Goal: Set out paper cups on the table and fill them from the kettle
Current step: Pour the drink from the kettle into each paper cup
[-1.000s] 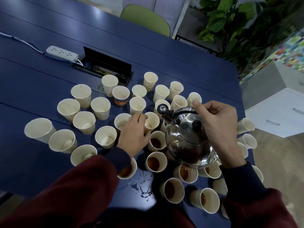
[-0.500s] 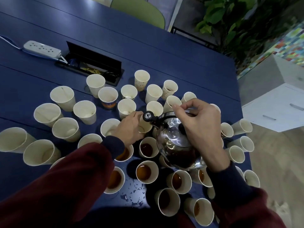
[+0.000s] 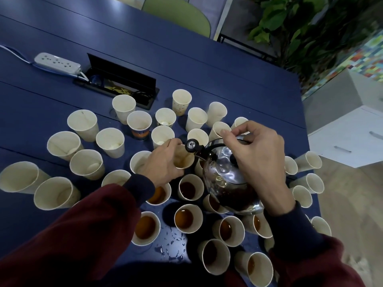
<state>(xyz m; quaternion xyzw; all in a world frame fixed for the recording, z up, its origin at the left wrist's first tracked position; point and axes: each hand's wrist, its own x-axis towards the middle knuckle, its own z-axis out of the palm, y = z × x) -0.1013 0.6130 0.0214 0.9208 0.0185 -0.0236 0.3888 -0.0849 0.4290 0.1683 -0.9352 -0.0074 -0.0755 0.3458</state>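
Observation:
Many pale paper cups stand on the blue table (image 3: pixel 51 96). My left hand (image 3: pixel 163 162) grips one paper cup (image 3: pixel 183 160) in the middle of the group. My right hand (image 3: pixel 257 156) holds the handle of a shiny steel kettle (image 3: pixel 226 179), which is tilted with its black-tipped spout (image 3: pixel 191 145) over that cup's rim. A little brown liquid shows in the held cup. Several cups near me, such as one filled cup (image 3: pixel 187 218), hold dark tea. The cups farther left, like one empty cup (image 3: pixel 87 166), look empty.
A white power strip (image 3: pixel 57 64) and an open black cable box (image 3: pixel 120 83) lie at the back left. Spilled drops (image 3: pixel 172 243) wet the table near me. A green chair (image 3: pixel 178 15), plants (image 3: pixel 300 32) and a white cabinet (image 3: pixel 348 139) stand beyond the table's far and right edges.
The kettle has swung left and tipped further, bringing its spout over the cup in my left hand. My left hand keeps its grip on that cup. The view shifted slightly.

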